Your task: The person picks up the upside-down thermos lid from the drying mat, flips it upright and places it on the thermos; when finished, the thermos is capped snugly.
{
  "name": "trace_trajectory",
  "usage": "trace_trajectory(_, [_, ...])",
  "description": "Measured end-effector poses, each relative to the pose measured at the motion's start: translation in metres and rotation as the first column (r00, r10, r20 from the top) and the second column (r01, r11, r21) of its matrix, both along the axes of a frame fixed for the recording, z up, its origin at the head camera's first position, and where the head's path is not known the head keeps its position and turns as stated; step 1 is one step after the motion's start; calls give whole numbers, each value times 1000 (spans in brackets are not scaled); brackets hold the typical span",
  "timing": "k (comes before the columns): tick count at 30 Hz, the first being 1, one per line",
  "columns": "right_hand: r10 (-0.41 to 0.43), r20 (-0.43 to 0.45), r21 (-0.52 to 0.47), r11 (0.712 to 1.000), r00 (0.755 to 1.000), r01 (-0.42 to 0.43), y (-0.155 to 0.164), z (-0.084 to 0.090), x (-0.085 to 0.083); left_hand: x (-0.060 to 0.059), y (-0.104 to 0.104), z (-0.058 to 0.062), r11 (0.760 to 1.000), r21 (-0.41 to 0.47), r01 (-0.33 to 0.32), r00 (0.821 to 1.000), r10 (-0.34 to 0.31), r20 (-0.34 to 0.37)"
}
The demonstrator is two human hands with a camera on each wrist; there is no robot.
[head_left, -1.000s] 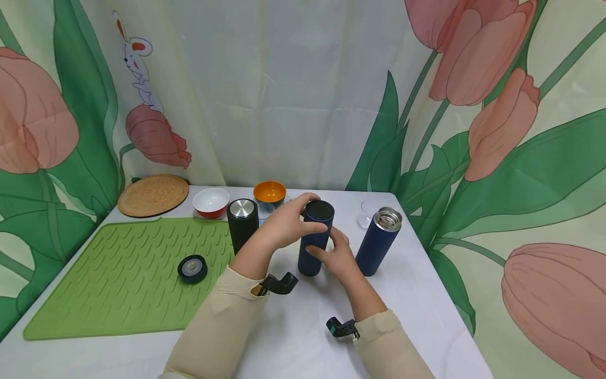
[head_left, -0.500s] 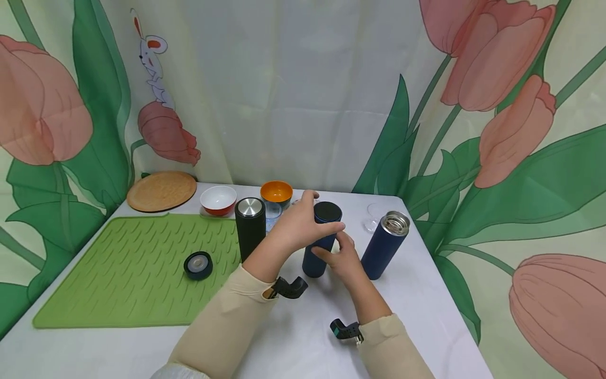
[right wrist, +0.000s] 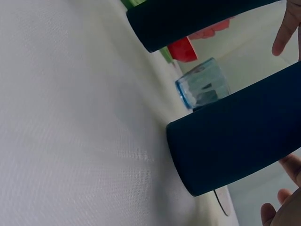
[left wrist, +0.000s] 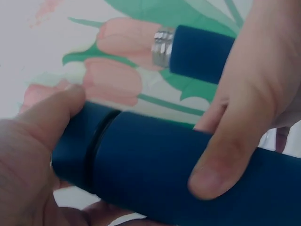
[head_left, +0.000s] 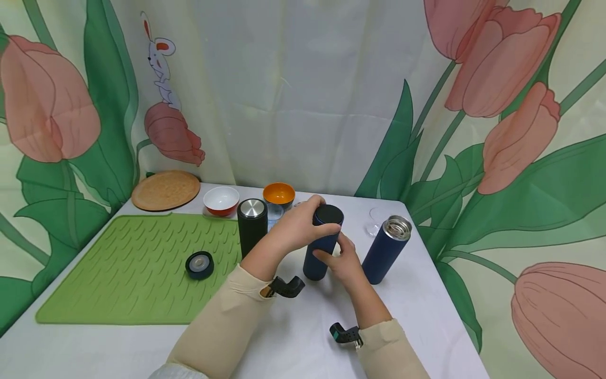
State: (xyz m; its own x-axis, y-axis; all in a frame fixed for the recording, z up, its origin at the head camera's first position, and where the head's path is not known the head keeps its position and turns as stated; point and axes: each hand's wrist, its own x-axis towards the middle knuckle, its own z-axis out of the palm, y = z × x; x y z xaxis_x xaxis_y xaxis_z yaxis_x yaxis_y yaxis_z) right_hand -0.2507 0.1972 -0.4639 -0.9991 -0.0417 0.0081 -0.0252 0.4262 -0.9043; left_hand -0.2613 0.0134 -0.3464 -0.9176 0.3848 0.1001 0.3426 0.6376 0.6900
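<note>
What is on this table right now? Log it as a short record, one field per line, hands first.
left hand: grips the cap end of the capped blue flask
right hand: holds the same flask's body lower down
flask pose: upright on the white table, slightly tilted
open blue flask: stands right of it, steel mouth bare
black flask: stands left, steel-topped
loose cap: lies on the green mat
back row: white bowl, orange bowl, round board

We see a staged tabletop set, not a real kitchen: a white table (head_left: 293,337) boxed in by tulip-printed curtains (head_left: 511,131), with a green drying mat (head_left: 128,268), 2 bowls (head_left: 221,200) and flasks (head_left: 251,225).
</note>
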Motion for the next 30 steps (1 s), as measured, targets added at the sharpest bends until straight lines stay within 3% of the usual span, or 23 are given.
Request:
trace_trajectory(5, [-1, -36, -35, 999, 999, 0, 0, -1, 1, -6, -6, 3, 993, 22, 117, 993, -117, 9])
trace_trajectory(10, [13, -39, -44, 999, 999, -14, 1, -2, 1, -8, -7, 2, 992, 16, 128, 992, -128, 16])
trace_trajectory(16, [29, -14, -16, 999, 999, -30, 3, -1, 1, -1, 6, -4, 999, -19, -37, 999, 37, -22])
trace_trajectory(23, [7, 30, -21, 1000, 1000, -7, 3, 0, 1, 9, 28, -10, 969, -59, -238, 966, 230, -121])
trace_trajectory(27, [25, 11, -51, 998, 1000, -25, 1, -3, 0, 11, 26, -11, 964, -36, -264, 959, 258, -120])
trace_trajectory(30, [21, -1, -48, 999, 1000, -21, 0, -2, 0, 8, 19, -12, 977, -3, -212, 972, 210, -104])
